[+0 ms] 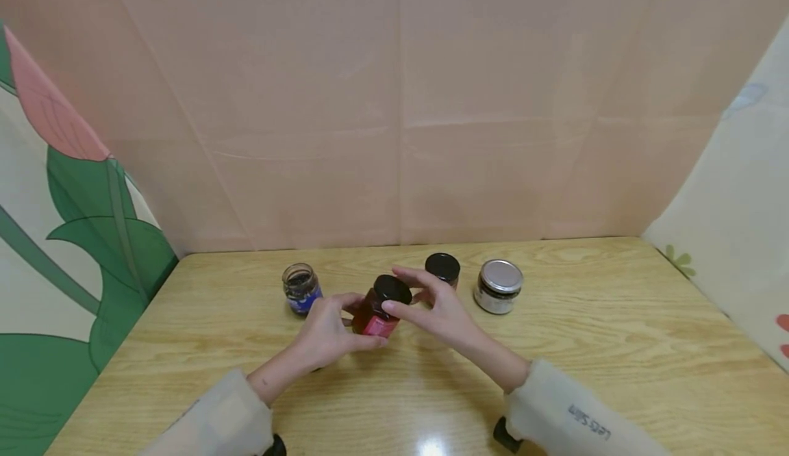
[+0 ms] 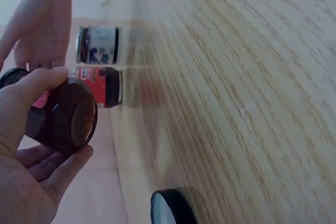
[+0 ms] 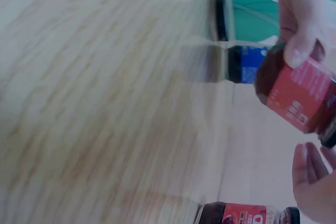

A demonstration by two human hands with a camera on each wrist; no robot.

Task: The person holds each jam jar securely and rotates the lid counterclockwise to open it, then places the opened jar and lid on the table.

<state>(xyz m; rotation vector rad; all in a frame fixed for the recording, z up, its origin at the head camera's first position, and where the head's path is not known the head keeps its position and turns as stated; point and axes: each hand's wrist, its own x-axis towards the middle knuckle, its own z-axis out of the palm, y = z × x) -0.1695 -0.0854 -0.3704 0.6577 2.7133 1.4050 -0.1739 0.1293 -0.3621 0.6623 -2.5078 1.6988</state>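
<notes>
My left hand [image 1: 327,333] grips a dark jar with a red label [image 3: 300,94], thumb on one side and fingers on the other. The jar is tilted and lifted off the table, with its black lid [image 1: 392,289] on, toward the right. My right hand [image 1: 440,309] is spread around that lid, thumb by its near edge and fingers beyond it. From the right wrist view, its fingertips [image 3: 301,153] show just beside the lid, fairly straight. An uncapped jar with a blue label [image 1: 303,298] stands beyond my left hand.
Behind my right hand stands another black-lidded jar with a red label [image 2: 94,85]. A silver-lidded jar with a pale label [image 1: 498,292] is to its right. A loose black lid [image 2: 178,208] lies on the wooden table [image 1: 592,346], mostly hidden by my left hand from above.
</notes>
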